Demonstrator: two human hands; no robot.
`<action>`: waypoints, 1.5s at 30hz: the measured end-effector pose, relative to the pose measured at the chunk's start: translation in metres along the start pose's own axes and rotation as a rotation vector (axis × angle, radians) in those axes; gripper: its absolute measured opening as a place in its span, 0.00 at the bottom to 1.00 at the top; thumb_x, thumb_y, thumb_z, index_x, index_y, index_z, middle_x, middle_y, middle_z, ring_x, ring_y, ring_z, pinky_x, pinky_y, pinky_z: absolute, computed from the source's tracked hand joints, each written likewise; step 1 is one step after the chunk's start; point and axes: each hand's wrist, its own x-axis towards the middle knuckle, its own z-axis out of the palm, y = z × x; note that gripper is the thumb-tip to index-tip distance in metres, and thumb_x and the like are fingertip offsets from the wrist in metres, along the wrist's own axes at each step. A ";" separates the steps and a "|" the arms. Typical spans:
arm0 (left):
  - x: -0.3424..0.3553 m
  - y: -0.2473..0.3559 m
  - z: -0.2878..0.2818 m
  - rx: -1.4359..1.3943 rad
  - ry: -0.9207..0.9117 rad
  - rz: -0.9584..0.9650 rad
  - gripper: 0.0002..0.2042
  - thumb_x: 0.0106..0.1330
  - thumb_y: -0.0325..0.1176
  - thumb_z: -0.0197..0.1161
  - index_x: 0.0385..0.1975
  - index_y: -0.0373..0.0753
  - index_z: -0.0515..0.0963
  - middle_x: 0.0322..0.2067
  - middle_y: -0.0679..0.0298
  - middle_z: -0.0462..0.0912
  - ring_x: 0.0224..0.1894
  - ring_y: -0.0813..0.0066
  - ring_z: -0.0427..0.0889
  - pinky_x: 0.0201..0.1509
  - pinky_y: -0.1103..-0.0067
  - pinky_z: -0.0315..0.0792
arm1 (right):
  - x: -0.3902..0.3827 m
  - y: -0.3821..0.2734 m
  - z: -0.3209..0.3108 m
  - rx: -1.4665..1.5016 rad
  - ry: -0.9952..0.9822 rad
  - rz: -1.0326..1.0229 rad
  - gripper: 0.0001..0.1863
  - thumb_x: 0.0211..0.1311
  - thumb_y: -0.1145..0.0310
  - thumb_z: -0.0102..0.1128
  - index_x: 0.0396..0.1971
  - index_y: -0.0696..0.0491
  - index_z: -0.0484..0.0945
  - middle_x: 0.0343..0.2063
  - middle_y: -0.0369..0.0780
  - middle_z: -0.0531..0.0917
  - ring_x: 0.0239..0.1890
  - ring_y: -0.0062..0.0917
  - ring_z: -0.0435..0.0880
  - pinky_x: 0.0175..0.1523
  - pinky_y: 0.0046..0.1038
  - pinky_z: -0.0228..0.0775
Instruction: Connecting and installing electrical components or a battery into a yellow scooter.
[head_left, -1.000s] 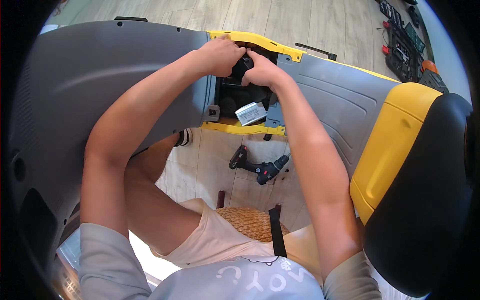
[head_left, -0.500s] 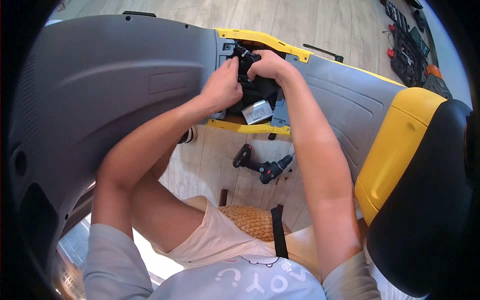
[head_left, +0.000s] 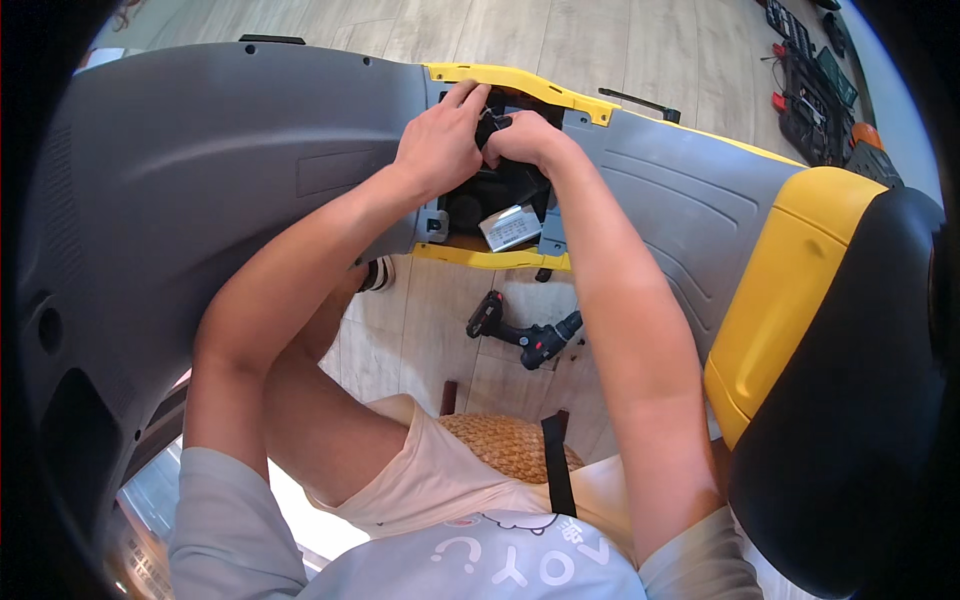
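Note:
Both hands work in the open compartment in the floorboard of a grey and yellow scooter. Black wiring shows between the hands. My right hand is closed on this wiring from the right. Over the compartment's far left corner, my left hand bends its fingers down by the yellow trim; what its fingertips pinch is hidden. A silver metal box with a label lies tilted at the near end of the compartment.
A black cordless drill lies on the wooden floor in front of me. An open tool case lies at the far right. The scooter's black seat is close to my right arm. A woven seat shows between my legs.
My left hand has moved farther away and slightly right, its fingers now at the far trim. My right hand has shifted slightly left and nearer. The view has shifted a little.

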 end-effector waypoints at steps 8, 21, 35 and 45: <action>0.050 -0.010 0.003 0.264 -0.412 0.056 0.40 0.48 0.28 0.65 0.67 0.33 0.61 0.60 0.48 0.74 0.57 0.53 0.78 0.58 0.68 0.75 | -0.011 0.027 0.021 0.053 0.132 -0.136 0.39 0.35 0.65 0.69 0.56 0.59 0.76 0.52 0.50 0.82 0.56 0.40 0.80 0.61 0.32 0.72; 0.057 -0.019 0.013 0.339 -0.383 0.143 0.41 0.47 0.24 0.66 0.68 0.34 0.62 0.56 0.49 0.78 0.53 0.53 0.81 0.55 0.67 0.77 | -0.061 0.002 0.062 0.026 0.519 -0.094 0.32 0.43 0.72 0.68 0.53 0.62 0.73 0.42 0.54 0.82 0.49 0.49 0.79 0.57 0.41 0.72; 0.074 -0.009 0.008 0.628 -0.612 0.306 0.25 0.49 0.24 0.65 0.52 0.34 0.78 0.43 0.51 0.85 0.49 0.56 0.83 0.53 0.70 0.77 | -0.069 0.003 0.068 0.016 0.410 -0.083 0.39 0.43 0.73 0.71 0.61 0.60 0.69 0.54 0.53 0.77 0.55 0.45 0.79 0.59 0.38 0.73; 0.050 -0.031 0.018 0.575 -0.587 0.338 0.38 0.50 0.24 0.64 0.68 0.37 0.65 0.64 0.53 0.72 0.58 0.58 0.79 0.58 0.71 0.75 | -0.062 0.011 0.081 -0.129 0.384 -0.171 0.40 0.42 0.70 0.72 0.59 0.54 0.67 0.55 0.47 0.78 0.57 0.43 0.77 0.60 0.38 0.72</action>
